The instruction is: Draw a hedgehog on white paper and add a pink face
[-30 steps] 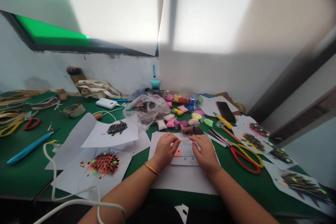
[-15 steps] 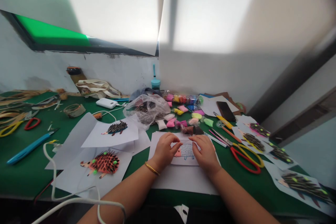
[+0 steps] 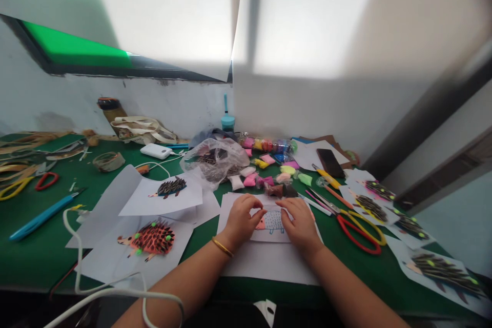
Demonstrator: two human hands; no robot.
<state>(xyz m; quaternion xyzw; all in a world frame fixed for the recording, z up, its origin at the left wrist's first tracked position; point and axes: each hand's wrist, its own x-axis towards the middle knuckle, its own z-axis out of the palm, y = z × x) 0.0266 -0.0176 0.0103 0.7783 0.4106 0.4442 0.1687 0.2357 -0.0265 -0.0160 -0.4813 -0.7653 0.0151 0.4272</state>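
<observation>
A small white paper (image 3: 265, 236) bears a hedgehog drawing (image 3: 274, 221) with a pink face and a blue-dotted body. It lies on larger white sheets (image 3: 269, 264) at the table's front. My left hand (image 3: 244, 217) rests over the paper's left side, thumb and index fingertips close together; anything between them is too small to make out. Over the right side is my right hand (image 3: 300, 220), fingers bent forward and thumb apart from them, with no object visible in it. Both hands partly cover the paper. A gap separates their fingertips, above the drawing.
Several clay packets (image 3: 265, 181) and a plastic bag (image 3: 217, 159) lie behind the hands. Scissors (image 3: 359, 233), a yellow cutter (image 3: 328, 178) and a phone (image 3: 330, 162) are at right. A red hedgehog picture (image 3: 151, 240), white cable (image 3: 79, 256) and blue pen-like tool (image 3: 42, 219) lie left.
Hardly anything differs. My right fingertips have shifted very slightly; both hands stay over the drawing, and the objects around them have not moved.
</observation>
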